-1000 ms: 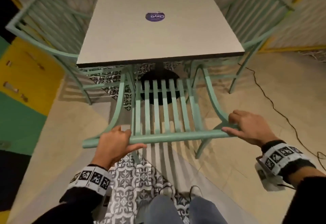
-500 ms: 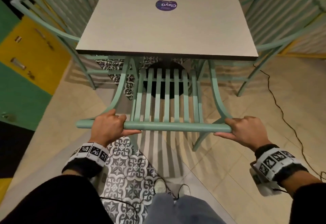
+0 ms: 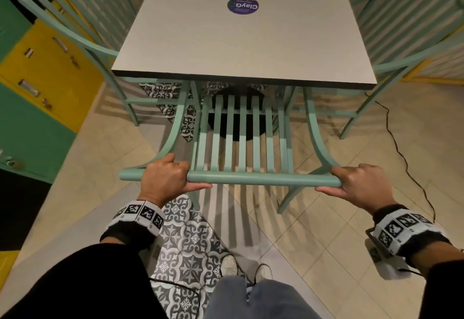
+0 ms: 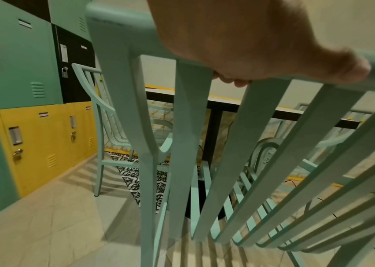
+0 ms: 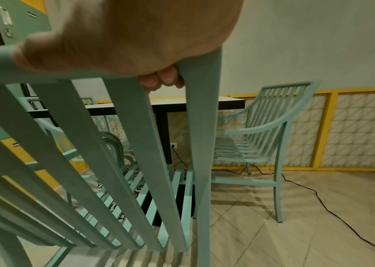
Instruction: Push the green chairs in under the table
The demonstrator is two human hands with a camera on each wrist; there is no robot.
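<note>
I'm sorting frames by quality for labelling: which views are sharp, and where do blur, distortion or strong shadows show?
Head view: sharp in the middle, the table splayed by the wide lens, striped shadows on the floor under the near chair. Left wrist view: left hand close and soft, slats smeared at lower right. Right wrist view: right hand blurred, near slats soft, the far chair clearer.

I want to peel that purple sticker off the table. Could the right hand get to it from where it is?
Probably not right now. The right hand grips the top rail of the near green chair, and that chair stands between the person and the table. The purple sticker sits far across the tabletop, with nothing lying on the way.
</note>
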